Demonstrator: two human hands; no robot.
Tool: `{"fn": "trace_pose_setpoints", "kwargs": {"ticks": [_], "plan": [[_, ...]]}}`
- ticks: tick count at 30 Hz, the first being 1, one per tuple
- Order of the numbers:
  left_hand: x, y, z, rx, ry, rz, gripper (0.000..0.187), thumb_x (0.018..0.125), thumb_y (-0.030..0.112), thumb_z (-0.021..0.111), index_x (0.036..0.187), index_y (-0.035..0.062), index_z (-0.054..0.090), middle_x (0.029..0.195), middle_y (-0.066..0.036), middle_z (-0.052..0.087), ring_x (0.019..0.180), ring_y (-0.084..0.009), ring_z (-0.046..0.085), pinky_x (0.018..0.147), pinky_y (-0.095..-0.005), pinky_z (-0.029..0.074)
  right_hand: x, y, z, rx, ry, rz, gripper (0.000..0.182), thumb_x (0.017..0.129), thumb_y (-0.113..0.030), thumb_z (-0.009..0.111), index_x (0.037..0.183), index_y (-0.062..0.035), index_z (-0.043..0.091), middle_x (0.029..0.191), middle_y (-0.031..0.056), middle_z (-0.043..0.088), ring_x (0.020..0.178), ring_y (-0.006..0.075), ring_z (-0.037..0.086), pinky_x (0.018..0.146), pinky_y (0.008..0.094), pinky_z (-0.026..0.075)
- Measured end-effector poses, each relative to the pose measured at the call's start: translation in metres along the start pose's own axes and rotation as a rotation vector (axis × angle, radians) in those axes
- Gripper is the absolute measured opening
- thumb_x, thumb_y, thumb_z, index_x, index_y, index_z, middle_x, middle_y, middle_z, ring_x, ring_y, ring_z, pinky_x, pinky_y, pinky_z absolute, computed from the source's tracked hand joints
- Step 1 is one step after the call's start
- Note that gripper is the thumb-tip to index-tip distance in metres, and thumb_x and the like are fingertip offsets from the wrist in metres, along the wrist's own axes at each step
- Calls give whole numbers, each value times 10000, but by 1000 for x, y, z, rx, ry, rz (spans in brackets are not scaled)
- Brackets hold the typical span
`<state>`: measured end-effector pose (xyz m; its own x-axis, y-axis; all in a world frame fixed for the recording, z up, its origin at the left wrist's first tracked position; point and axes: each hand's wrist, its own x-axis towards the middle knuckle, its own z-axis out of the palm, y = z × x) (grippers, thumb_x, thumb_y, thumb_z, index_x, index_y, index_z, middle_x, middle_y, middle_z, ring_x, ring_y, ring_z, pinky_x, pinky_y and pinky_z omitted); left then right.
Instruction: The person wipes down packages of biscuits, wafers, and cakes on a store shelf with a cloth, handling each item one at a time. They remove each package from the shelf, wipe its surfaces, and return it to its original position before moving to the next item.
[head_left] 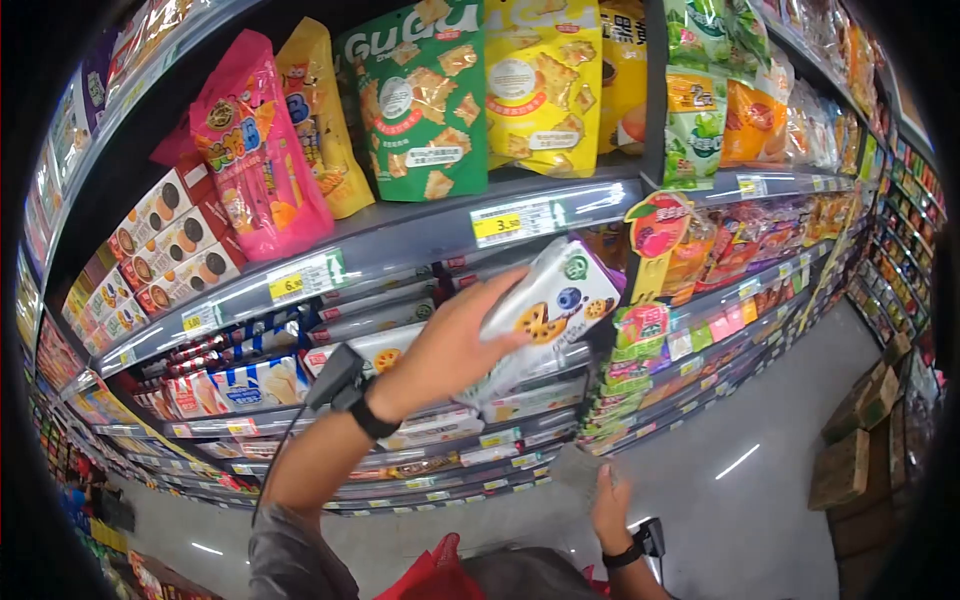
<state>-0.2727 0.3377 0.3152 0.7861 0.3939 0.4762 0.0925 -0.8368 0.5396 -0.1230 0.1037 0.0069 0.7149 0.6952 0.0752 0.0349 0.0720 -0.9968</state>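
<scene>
Fabric in red lies nearest, at the bottom edge. Just beyond it, the right hand is low above the floor, narrowed around a grey thing too blurred to name. Farther out, the left hand holds the white box, thumb across its printed face and fingers over the upper edge at the near end. The box is tilted, in front of the shelving and near the upper shelf's edge. It looks like a light, stiff carton with smooth, perhaps slippery faces. Cookies and a blueberry are printed on it; whatever is inside is hidden, but likely brittle, so a grip across both long edges near the middle should suit it better than squeezing the broad face. Behind, a lower shelf carries flat packs, a blue-and-white pack among them. Above, a green pouch and a yellow pouch stand upright, crackers printed on their fronts; a pink bag leans to their left. Well apart, on the far right, are brown boxes, contents not visible
</scene>
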Motion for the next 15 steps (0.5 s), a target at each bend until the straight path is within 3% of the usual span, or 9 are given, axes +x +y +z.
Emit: {"fn": "trace_pose_setpoints", "kwargs": {"ticks": [1,5,8,9,12,13,15], "plan": [[12,-11,7,133,9,76,729,876,151,758,1513,67,414,1359,-225,589,1231,-346,609,1023,-394,482,-9,3,-7,-68,5,45,340,1066,-249,490,1057,41,668,934,80,695,878,146,615,792,326,496],[40,-17,25,341,-62,31,663,896,163,721,1501,199,452,1140,-197,631,1036,-434,620,858,-490,508,-41,3,-11,-7,14,92,350,1073,-255,477,1049,38,668,910,80,694,851,145,606,768,336,492],[53,-36,36,357,-95,11,633,912,159,691,1498,192,453,1117,-195,637,1004,-426,635,847,-484,512,-54,10,-10,1,-4,137,357,1076,-258,469,1059,43,660,906,97,694,863,156,614,787,341,497],[55,-39,39,340,-165,-79,591,915,151,678,1472,181,483,1186,-208,617,1068,-424,617,877,-496,509,-54,3,-9,-38,-25,124,359,1077,-259,467,1065,46,656,905,103,693,867,162,616,795,342,499],[47,-61,54,610,-236,-8,575,903,160,690,1448,149,507,1279,-226,571,1161,-436,574,926,-500,499,-49,-9,-8,-79,-104,141,362,1078,-257,465,1089,57,644,925,127,695,892,179,623,821,344,500],[47,-63,59,635,-206,-38,555,888,171,705,1416,125,538,1359,-227,520,1253,-442,509,983,-513,470,-47,-11,-9,-82,-133,155,362,1078,-256,465,1097,61,639,936,136,696,902,185,625,830,344,499],[41,-70,66,726,-107,81,555,884,178,712,1410,123,544,1369,-222,516,1269,-434,497,1000,-515,457,-43,-8,-9,-103,-138,112,358,1079,-248,465,1104,64,637,956,140,697,911,187,624,833,342,497]]}}
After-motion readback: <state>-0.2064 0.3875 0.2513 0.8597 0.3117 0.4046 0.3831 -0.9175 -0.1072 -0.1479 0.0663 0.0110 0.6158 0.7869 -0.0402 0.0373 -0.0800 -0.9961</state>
